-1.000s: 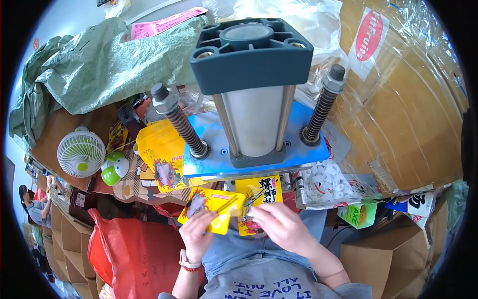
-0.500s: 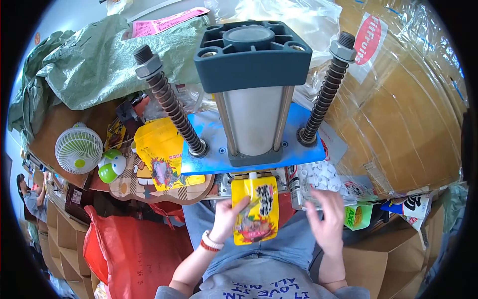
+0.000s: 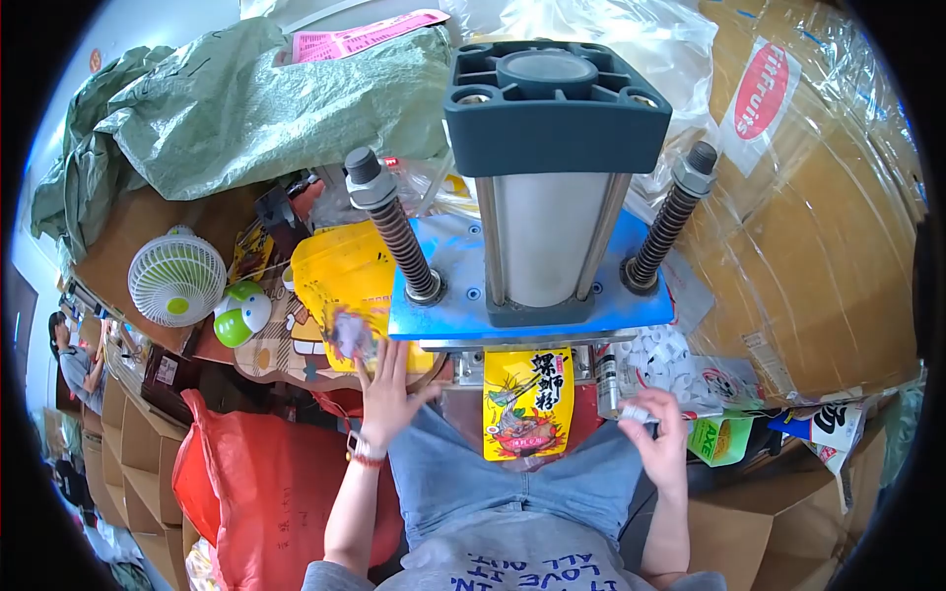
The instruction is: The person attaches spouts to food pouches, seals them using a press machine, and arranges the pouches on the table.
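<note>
A yellow printed pouch hangs upright at the front of a press, its top edge under the blue plate. Neither hand touches it. My left hand is open, fingers spread, at the lower edge of a stack of yellow pouches; whether it touches them I cannot tell. My right hand is closed in a pinch on a small white plastic spout, to the right of the hanging pouch. Just beyond it lies a heap of similar white spouts.
Two spring-loaded rods flank the press cylinder. A small white fan and a green-and-white round object stand at left. A red bag is beside my legs. A large cardboard box fills the right. Another person is far left.
My left hand has let go of the yellow pouch and moved left to the stack. The pouch now hangs at the press. My right hand has closed on a white spout. The view has shifted.
</note>
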The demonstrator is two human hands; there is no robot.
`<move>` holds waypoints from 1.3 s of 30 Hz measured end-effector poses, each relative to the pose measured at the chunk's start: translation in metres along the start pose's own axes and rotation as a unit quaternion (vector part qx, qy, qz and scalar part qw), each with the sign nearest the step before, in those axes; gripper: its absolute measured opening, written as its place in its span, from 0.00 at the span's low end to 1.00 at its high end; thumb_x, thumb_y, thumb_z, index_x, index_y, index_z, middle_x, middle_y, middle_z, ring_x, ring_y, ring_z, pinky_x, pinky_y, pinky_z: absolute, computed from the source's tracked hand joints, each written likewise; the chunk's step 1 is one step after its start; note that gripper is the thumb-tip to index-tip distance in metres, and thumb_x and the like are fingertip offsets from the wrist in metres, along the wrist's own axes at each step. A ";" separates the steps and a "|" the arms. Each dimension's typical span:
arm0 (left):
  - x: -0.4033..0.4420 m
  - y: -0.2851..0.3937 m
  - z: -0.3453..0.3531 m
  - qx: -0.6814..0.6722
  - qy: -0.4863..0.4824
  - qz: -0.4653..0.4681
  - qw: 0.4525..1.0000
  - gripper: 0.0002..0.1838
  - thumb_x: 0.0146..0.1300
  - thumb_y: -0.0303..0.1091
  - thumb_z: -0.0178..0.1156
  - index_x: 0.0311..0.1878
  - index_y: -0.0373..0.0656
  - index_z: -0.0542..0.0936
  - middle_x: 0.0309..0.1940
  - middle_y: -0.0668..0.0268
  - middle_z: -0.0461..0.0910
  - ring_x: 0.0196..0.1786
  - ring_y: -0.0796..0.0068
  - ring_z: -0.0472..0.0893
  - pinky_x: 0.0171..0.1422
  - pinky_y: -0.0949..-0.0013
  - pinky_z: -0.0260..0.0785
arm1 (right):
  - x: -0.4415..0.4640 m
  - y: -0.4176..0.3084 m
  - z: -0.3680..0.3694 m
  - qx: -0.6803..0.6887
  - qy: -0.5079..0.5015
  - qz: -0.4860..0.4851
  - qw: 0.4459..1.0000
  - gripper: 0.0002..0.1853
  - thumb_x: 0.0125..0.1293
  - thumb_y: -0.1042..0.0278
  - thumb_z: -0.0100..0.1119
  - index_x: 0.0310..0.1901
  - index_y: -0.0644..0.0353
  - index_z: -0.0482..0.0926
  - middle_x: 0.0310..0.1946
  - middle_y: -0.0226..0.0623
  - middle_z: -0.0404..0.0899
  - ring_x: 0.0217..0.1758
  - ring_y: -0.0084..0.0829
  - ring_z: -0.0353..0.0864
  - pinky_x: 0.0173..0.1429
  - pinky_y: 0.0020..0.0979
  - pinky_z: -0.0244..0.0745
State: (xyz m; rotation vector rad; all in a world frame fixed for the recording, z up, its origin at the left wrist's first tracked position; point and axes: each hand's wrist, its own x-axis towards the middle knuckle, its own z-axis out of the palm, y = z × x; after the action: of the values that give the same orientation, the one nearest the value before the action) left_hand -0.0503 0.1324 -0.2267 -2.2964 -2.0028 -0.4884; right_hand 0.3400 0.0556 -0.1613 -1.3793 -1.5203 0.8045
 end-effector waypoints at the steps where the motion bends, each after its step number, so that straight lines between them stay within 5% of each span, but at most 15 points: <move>1: -0.013 -0.001 -0.005 0.006 0.026 0.051 0.998 0.36 0.59 0.48 0.70 0.67 0.39 0.73 0.72 0.56 0.70 0.75 0.57 0.68 0.79 0.43 0.52 | 0.001 -0.005 0.006 0.077 0.014 -0.036 0.996 0.18 0.61 0.72 0.73 0.51 0.62 0.79 0.47 0.41 0.85 0.50 0.36 0.84 0.59 0.30 0.75; 4: -0.037 0.004 -0.016 -0.193 0.100 -0.015 0.976 0.13 0.56 0.20 0.68 0.46 0.42 0.88 0.38 0.59 0.88 0.38 0.65 0.88 0.40 0.69 0.78 | 0.009 -0.043 0.017 -0.073 0.024 -0.221 0.972 0.21 0.49 0.66 0.82 0.43 0.60 0.83 0.46 0.34 0.86 0.52 0.36 0.84 0.70 0.49 0.66; 8: -0.044 0.043 -0.059 -0.266 0.123 0.011 0.956 0.17 0.52 0.15 0.66 0.46 0.40 0.87 0.40 0.59 0.88 0.41 0.63 0.88 0.43 0.67 0.79 | 0.008 -0.084 0.051 -0.208 0.068 -0.346 0.912 0.22 0.48 0.60 0.81 0.45 0.54 0.85 0.44 0.28 0.85 0.52 0.36 0.83 0.75 0.54 0.57; 12: -0.050 0.075 -0.087 -0.198 0.118 0.177 0.957 0.23 0.43 0.16 0.64 0.47 0.43 0.87 0.45 0.64 0.89 0.49 0.64 0.88 0.54 0.62 0.81 | 0.020 -0.078 0.071 -0.217 -0.084 -0.402 0.886 0.20 0.58 0.62 0.75 0.52 0.55 0.85 0.45 0.29 0.83 0.52 0.33 0.82 0.72 0.47 0.67; 16: -0.050 0.091 -0.116 -0.305 0.058 0.251 0.917 0.12 0.55 0.26 0.71 0.44 0.41 0.89 0.39 0.61 0.90 0.41 0.66 0.90 0.44 0.69 0.83 | 0.010 -0.102 0.046 -0.109 -0.116 -0.415 0.896 0.22 0.54 0.58 0.78 0.50 0.56 0.88 0.41 0.26 0.83 0.49 0.27 0.83 0.68 0.40 0.72; 19: -0.044 0.106 -0.089 -0.424 -0.023 0.173 0.889 0.11 0.59 0.31 0.72 0.43 0.39 0.88 0.36 0.62 0.89 0.34 0.71 0.89 0.36 0.71 0.80 | 0.017 -0.088 0.049 -0.139 -0.099 -0.332 0.928 0.30 0.56 0.55 0.77 0.58 0.60 0.82 0.45 0.34 0.83 0.52 0.34 0.82 0.69 0.47 0.70; 21: -0.037 0.105 -0.042 -0.476 -0.174 -0.018 0.862 0.10 0.66 0.35 0.69 0.41 0.37 0.87 0.31 0.65 0.88 0.29 0.81 0.85 0.32 0.74 0.76 | 0.025 -0.073 0.051 -0.181 -0.076 -0.269 0.943 0.34 0.56 0.56 0.76 0.63 0.64 0.76 0.51 0.42 0.81 0.56 0.42 0.79 0.69 0.50 0.68; 24: -0.014 0.117 0.006 -0.674 -0.146 -0.208 0.693 0.16 0.71 0.41 0.66 0.42 0.34 0.87 0.33 0.71 0.87 0.33 0.87 0.79 0.37 0.78 0.72 | 0.023 -0.065 0.025 -0.206 0.008 -0.230 0.951 0.31 0.57 0.63 0.75 0.61 0.63 0.76 0.53 0.46 0.80 0.55 0.46 0.78 0.66 0.48 0.69; 27: 0.015 0.122 0.007 -0.757 -0.152 -0.267 0.576 0.14 0.70 0.35 0.66 0.47 0.30 0.85 0.40 0.63 0.88 0.39 0.81 0.85 0.44 0.74 0.77 | 0.026 -0.052 0.000 -0.305 0.094 -0.146 0.936 0.22 0.65 0.65 0.67 0.58 0.63 0.77 0.54 0.48 0.78 0.51 0.49 0.78 0.59 0.46 0.72; 32: 0.022 0.120 0.010 -0.767 -0.154 -0.278 0.558 0.15 0.70 0.33 0.66 0.50 0.29 0.84 0.43 0.61 0.88 0.40 0.77 0.86 0.46 0.73 0.78 | 0.024 0.023 0.013 -0.368 0.070 0.004 0.927 0.13 0.72 0.63 0.58 0.48 0.65 0.79 0.47 0.50 0.76 0.47 0.53 0.77 0.53 0.45 0.73; 34: 0.026 0.106 0.001 -0.707 -0.210 -0.235 0.633 0.16 0.69 0.34 0.67 0.50 0.28 0.83 0.42 0.63 0.87 0.41 0.79 0.84 0.47 0.73 0.76 | 0.014 0.027 0.008 -0.367 -0.025 0.027 0.929 0.11 0.72 0.64 0.57 0.45 0.65 0.78 0.40 0.48 0.75 0.46 0.53 0.77 0.50 0.46 0.73; 35: 0.029 0.093 -0.010 -0.586 -0.178 -0.181 0.769 0.20 0.69 0.39 0.67 0.51 0.28 0.83 0.39 0.66 0.87 0.41 0.80 0.83 0.49 0.75 0.75 | 0.012 0.022 0.005 -0.344 -0.029 -0.022 0.938 0.10 0.72 0.66 0.57 0.46 0.65 0.78 0.40 0.48 0.77 0.44 0.53 0.78 0.50 0.46 0.74; 37: 0.032 0.064 -0.029 -0.497 -0.082 -0.257 0.825 0.28 0.67 0.47 0.68 0.59 0.32 0.79 0.49 0.59 0.85 0.55 0.70 0.82 0.65 0.63 0.70 | 0.012 0.017 -0.005 -0.319 -0.033 -0.071 0.944 0.10 0.72 0.67 0.57 0.46 0.66 0.78 0.40 0.48 0.78 0.43 0.52 0.79 0.49 0.45 0.75; 38: 0.030 0.047 -0.029 -0.250 0.015 -0.166 0.954 0.32 0.65 0.50 0.68 0.64 0.36 0.75 0.57 0.56 0.81 0.63 0.64 0.77 0.71 0.55 0.62 | 0.012 0.017 -0.010 -0.256 -0.046 -0.076 0.963 0.10 0.72 0.68 0.58 0.47 0.66 0.78 0.42 0.47 0.79 0.43 0.48 0.81 0.51 0.43 0.76; 39: 0.028 0.027 -0.020 0.021 0.109 -0.059 0.992 0.36 0.64 0.52 0.68 0.68 0.39 0.72 0.65 0.53 0.76 0.71 0.59 0.72 0.78 0.48 0.54 | 0.011 0.015 -0.012 -0.190 -0.059 -0.081 0.977 0.10 0.72 0.69 0.59 0.48 0.67 0.78 0.45 0.47 0.81 0.43 0.45 0.83 0.52 0.41 0.77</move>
State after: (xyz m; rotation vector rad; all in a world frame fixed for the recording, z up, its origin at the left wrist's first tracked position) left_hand -0.0251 0.1505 -0.1955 -2.0104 -2.0284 -0.6657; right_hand 0.3576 0.0678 -0.1682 -1.4740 -1.9263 0.5172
